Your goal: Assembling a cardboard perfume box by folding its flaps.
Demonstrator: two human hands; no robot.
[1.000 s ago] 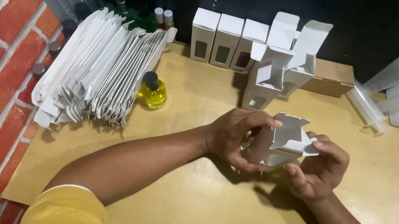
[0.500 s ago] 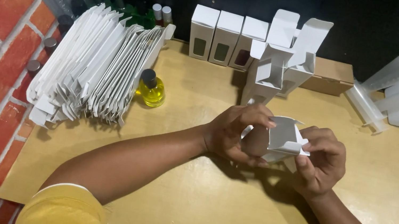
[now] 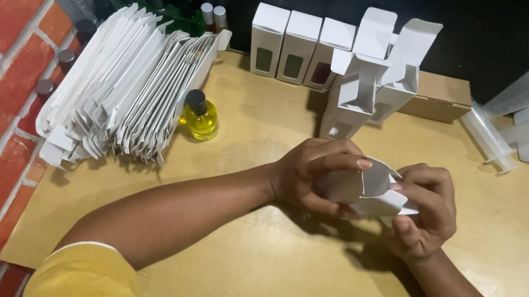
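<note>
Both hands hold one small white cardboard box above the middle of the wooden table. My left hand wraps the box's left end, with the index finger laid across its top. My right hand grips the right end, fingers curled over an end flap. The box lies on its side with a rounded flap standing up between the hands.
A thick row of flat white box blanks leans at the left beside a brick wall. A small bottle of yellow liquid stands next to them. Closed white boxes, open upright boxes and clear plastic tubes line the back.
The box has been turned in the hands and lowered slightly. My right hand's fingers have closed over the end flap, and my left index finger now lies across the top.
</note>
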